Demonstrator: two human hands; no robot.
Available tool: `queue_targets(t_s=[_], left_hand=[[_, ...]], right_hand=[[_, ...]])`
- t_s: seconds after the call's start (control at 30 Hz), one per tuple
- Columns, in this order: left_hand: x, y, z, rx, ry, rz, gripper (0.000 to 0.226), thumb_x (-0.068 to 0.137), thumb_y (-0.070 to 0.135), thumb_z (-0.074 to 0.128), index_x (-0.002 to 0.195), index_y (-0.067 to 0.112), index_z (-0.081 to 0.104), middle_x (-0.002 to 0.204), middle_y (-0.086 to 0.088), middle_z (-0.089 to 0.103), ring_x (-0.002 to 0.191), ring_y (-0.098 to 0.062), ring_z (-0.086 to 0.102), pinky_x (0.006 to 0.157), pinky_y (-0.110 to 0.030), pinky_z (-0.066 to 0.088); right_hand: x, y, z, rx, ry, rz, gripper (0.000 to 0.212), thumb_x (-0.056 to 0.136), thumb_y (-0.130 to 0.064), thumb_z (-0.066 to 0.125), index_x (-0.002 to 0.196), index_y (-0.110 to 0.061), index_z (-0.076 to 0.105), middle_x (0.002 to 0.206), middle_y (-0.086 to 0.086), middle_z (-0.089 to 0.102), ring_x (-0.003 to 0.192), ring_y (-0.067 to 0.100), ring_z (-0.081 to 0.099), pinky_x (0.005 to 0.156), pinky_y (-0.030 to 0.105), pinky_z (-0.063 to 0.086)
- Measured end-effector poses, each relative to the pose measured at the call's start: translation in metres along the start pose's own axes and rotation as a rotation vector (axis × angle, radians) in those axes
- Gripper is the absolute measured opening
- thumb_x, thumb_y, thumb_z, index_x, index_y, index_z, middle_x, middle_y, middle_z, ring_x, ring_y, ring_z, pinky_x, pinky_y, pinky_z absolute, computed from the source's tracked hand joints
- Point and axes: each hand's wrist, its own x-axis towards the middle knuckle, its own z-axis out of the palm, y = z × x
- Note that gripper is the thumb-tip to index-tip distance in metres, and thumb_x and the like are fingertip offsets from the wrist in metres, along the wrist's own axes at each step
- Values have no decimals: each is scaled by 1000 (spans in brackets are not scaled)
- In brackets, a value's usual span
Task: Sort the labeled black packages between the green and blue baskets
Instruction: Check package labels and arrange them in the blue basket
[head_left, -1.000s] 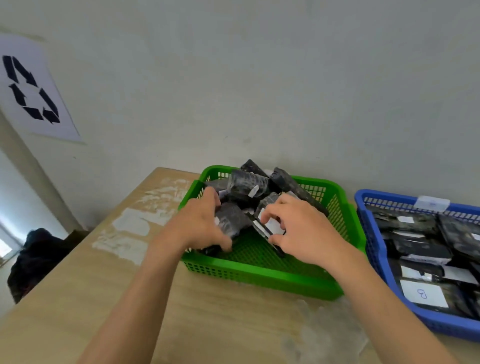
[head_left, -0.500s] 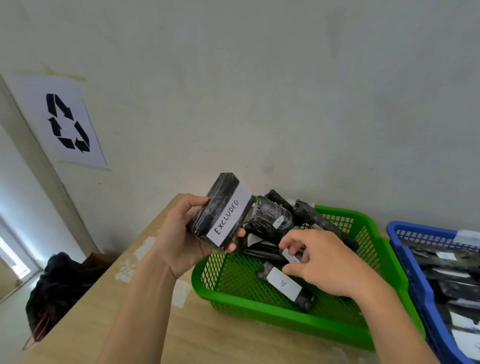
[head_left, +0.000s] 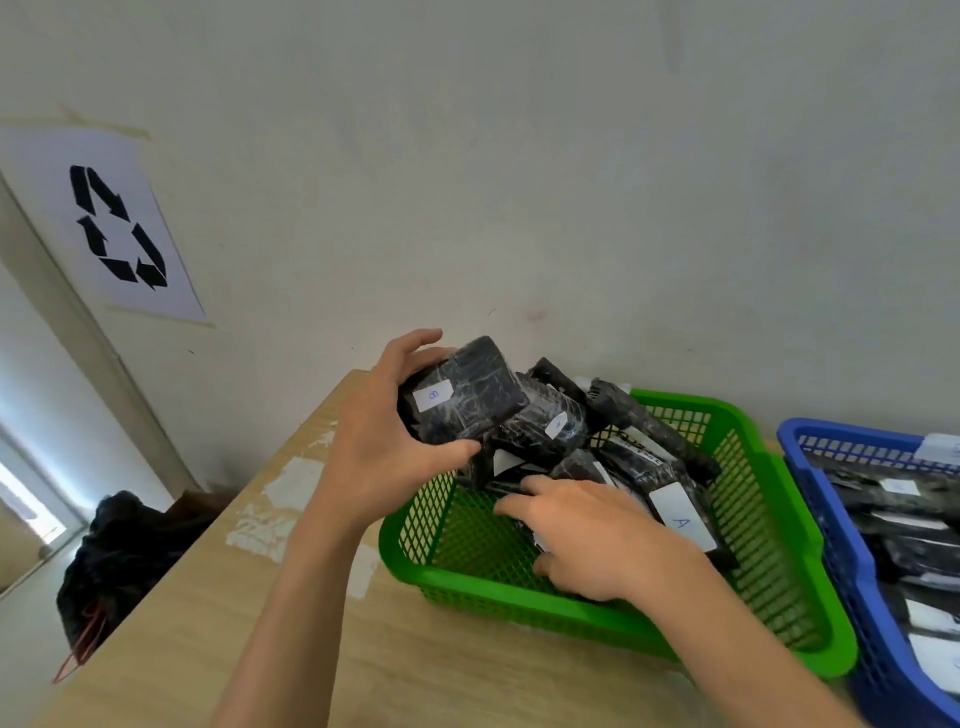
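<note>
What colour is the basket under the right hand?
The basket is green; the head view shows it clearly.

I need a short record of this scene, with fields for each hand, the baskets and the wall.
left hand: grips a black package with a small white label, raised over the green basket
right hand: down in the green basket, on the packages; grip unclear
green basket: heap of black packages, one labelled A
blue basket: right of the green one, also holds packages
wall: recycling sign
</note>
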Motion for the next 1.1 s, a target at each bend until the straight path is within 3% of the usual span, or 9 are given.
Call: queue_targets(t_s=[0.17,0.33,0.47,0.63,0.77,0.83,0.93,1.0,1.1], left_hand=[[1,-9,-14,31,65,-21,93,61,24,95,140,35,47,132,19,62,124,1,58,93,-14,50],[3,-13,-23,31,114,-35,88,63,24,96,138,33,50,132,19,61,123,7,55,91,-6,46],[5,-12,-25,25,124,-29,84,65,19,96,136,29,53,131,16,62,120,9,56,91,-5,45],[6,-6,-23,6,108,-24,81,65,16,95,135,25,55,129,13,63,120,6,57,96,-13,49],[8,-3,-22,-10,96,-17,81,65,17,95,136,25,56,129,13,63,120,5,58,97,-17,50],[9,-4,-23,-13,93,-15,81,65,17,95,135,26,56,129,14,63,120,6,58,96,-15,50],[9,-6,-25,-13,91,-17,80,66,19,95,135,27,56,131,14,62,121,9,56,94,-9,46],[9,-8,-27,-12,90,-18,80,66,20,95,135,28,56,130,15,62,120,12,55,90,-3,44],[8,-8,-29,-4,97,-23,80,66,21,95,135,30,56,129,20,61,120,12,55,88,-1,43]], right_hand=[[-3,4,-6,-203,-21,46,50,92,-57,68,125,-19,66,115,7,51,96,31,63,68,38,41],[-12,16,-3,-247,78,74,62,86,-66,67,132,-25,59,108,0,53,94,25,64,62,35,39],[-10,12,9,-317,119,116,73,77,-81,61,119,-22,63,100,-1,60,94,26,66,60,34,37],[-11,12,5,-282,51,209,51,80,-68,67,104,-24,62,77,-3,56,84,28,64,59,32,36],[-24,33,-10,383,86,242,23,86,-47,61,93,-28,73,71,-11,73,64,14,68,55,27,46],[-34,46,-17,702,169,255,21,97,-31,57,94,-26,78,76,-15,77,73,15,73,72,35,56],[-45,57,-17,836,114,232,20,102,-28,59,108,-30,78,94,-14,80,94,11,75,101,42,51],[-47,57,-10,774,100,219,17,101,-32,62,112,-37,74,95,-20,79,90,12,75,87,33,57],[-44,38,-6,564,153,141,14,95,-32,68,105,-42,69,90,-24,76,80,-4,71,68,14,54]])
